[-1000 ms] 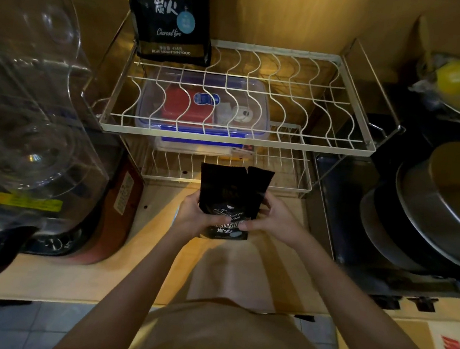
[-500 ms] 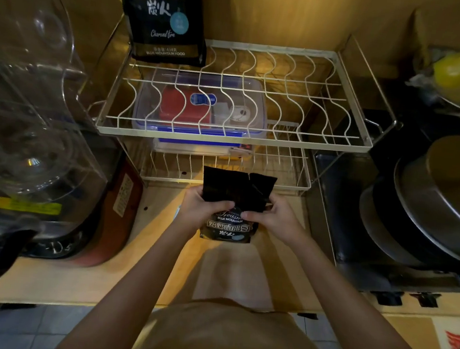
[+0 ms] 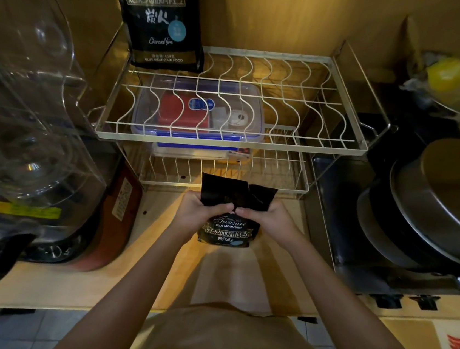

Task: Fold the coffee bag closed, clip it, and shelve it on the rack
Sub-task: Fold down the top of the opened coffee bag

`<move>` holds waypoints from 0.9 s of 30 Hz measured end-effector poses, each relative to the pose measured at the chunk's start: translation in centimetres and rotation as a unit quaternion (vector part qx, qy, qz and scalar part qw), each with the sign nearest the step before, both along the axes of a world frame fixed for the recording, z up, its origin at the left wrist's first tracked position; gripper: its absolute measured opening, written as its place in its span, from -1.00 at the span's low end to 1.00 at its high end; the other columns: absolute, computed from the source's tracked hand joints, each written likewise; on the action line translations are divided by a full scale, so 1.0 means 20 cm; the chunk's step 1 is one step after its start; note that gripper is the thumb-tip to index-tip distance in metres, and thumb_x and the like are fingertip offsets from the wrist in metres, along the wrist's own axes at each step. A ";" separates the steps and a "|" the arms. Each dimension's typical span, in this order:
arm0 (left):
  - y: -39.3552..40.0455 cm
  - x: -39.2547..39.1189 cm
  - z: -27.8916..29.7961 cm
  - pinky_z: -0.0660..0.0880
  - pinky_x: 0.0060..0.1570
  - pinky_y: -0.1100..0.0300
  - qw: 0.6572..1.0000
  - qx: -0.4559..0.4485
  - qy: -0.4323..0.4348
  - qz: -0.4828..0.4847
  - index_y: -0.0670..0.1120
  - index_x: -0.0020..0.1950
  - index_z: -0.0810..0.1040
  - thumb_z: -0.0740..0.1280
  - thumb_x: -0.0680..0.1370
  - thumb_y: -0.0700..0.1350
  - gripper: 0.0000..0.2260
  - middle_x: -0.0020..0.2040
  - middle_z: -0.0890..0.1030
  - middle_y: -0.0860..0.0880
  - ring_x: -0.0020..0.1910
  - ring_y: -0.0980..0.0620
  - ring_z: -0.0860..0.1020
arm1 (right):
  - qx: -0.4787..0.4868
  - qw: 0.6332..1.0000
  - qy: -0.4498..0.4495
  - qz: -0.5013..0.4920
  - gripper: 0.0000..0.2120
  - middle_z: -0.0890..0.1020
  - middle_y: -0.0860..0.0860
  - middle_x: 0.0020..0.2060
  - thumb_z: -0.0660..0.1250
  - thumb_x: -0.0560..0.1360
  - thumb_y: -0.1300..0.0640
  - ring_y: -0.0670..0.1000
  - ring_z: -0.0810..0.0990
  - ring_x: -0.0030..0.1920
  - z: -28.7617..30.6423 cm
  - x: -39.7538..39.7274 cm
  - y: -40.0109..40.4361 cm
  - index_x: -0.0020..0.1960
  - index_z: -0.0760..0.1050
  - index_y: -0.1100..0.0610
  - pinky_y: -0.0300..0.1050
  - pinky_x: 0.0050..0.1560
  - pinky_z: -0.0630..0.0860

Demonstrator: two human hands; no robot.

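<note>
A small black coffee bag (image 3: 228,231) stands on the wooden counter in front of the wire rack (image 3: 226,145). My left hand (image 3: 198,213) grips its left side and my right hand (image 3: 268,221) grips its right side, thumbs meeting at the front just above the label. The bag's torn top flap (image 3: 235,192) sticks up above my fingers, partly bent back. A second, larger black coffee bag (image 3: 160,17) stands upright at the back left of the rack's top shelf. No clip shows in view.
A clear plastic box with blue lid (image 3: 198,113) sits on the rack's lower shelf. Clear plastic containers (image 3: 28,122) crowd the left. Pots and metal lids (image 3: 433,212) are stacked at the right. A yellow item in plastic (image 3: 449,76) lies far right.
Both hands have slid up the bag from its lower sides to just under the top flap, thumbs now pressing at the front. The bag stays in the same spot on the counter.
</note>
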State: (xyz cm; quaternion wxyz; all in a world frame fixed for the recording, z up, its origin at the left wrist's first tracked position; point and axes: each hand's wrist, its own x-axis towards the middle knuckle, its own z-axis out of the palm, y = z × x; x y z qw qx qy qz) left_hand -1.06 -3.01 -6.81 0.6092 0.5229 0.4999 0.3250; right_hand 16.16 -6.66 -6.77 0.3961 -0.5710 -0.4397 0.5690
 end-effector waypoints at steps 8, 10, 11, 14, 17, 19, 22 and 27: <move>-0.01 -0.09 -0.04 0.55 -0.22 0.36 0.996 -0.071 -0.049 0.028 -0.18 -0.11 0.62 0.35 0.45 -0.19 -0.90 -0.27 0.69 0.03 -0.23 0.13 0.63 | -0.043 0.998 0.026 -0.029 -0.86 0.66 0.05 -0.15 0.39 0.38 0.27 -0.07 0.65 -0.16 -0.04 0.03 -0.03 -0.05 0.59 0.24 -0.27 -0.12 0.56; -0.02 -0.10 -0.05 0.55 -0.21 0.36 0.995 -0.076 -0.054 0.034 -0.21 -0.10 0.62 0.33 0.46 -0.16 -0.86 -0.31 0.70 0.04 -0.23 0.12 0.63 | -0.067 0.997 0.033 -0.030 -0.84 0.67 0.12 -0.08 0.37 0.41 0.17 0.02 0.64 -0.05 -0.04 0.03 -0.03 -0.04 0.60 0.22 -0.17 0.01 0.54; -0.03 -0.10 -0.05 0.54 -0.21 0.35 0.994 -0.080 -0.057 0.040 -0.22 -0.10 0.62 0.33 0.46 -0.16 -0.85 -0.31 0.69 0.04 -0.24 0.12 0.63 | -0.082 0.996 0.031 -0.031 -0.80 0.67 0.13 -0.03 0.35 0.43 0.09 0.05 0.63 0.00 -0.04 0.03 -0.03 -0.04 0.60 0.19 -0.13 0.07 0.50; -0.04 -0.08 -0.04 0.51 -0.27 0.40 0.995 -0.072 -0.036 0.066 -0.20 -0.17 0.62 0.32 0.47 -0.12 -0.84 -0.35 0.68 0.06 -0.28 0.16 0.62 | -0.109 0.992 0.041 -0.057 -0.78 0.68 0.02 -0.05 0.29 0.46 -0.04 -0.01 0.61 0.04 -0.01 0.03 -0.02 -0.13 0.64 0.06 -0.15 0.11 0.45; -0.04 -0.05 -0.02 0.51 -0.28 0.34 0.990 -0.086 -0.050 0.104 -0.15 -0.27 0.63 0.33 0.47 -0.11 -0.83 -0.40 0.69 0.05 -0.31 0.14 0.62 | -0.088 0.983 0.099 -0.129 -0.85 0.68 0.01 -0.13 0.29 0.48 0.07 -0.04 0.62 -0.08 0.01 0.00 -0.03 -0.12 0.62 0.08 -0.22 -0.12 0.48; -0.05 -0.03 0.00 0.51 -0.35 0.35 0.985 -0.088 -0.072 0.126 -0.13 -0.27 0.61 0.33 0.47 -0.16 -0.86 -0.43 0.68 0.06 -0.35 0.14 0.62 | -0.073 0.973 0.120 -0.186 -0.89 0.67 0.02 -0.12 0.30 0.48 0.11 0.01 0.62 -0.08 0.00 -0.04 -0.05 -0.06 0.59 0.07 -0.20 -0.17 0.49; -0.07 0.00 0.04 0.50 -0.46 0.39 0.983 -0.058 -0.079 0.156 -0.14 -0.01 0.46 0.32 0.47 -0.22 -0.88 -0.32 0.65 0.00 -0.37 0.16 0.61 | -0.046 0.955 0.112 -0.272 -0.80 0.63 0.00 -0.11 0.33 0.45 0.20 -0.03 0.62 -0.12 0.01 -0.08 -0.05 0.07 0.49 0.06 -0.21 -0.26 0.52; -0.08 0.00 0.07 0.55 -0.45 0.31 0.987 0.021 -0.062 0.147 -0.09 0.07 0.37 0.28 0.49 -0.28 -0.79 -0.22 0.62 -0.03 -0.33 0.14 0.64 | 0.037 0.959 0.077 -0.269 -0.87 0.65 0.00 -0.33 0.37 0.40 0.30 -0.16 0.64 -0.38 0.03 -0.10 -0.05 -0.15 0.50 0.10 -0.30 -0.43 0.55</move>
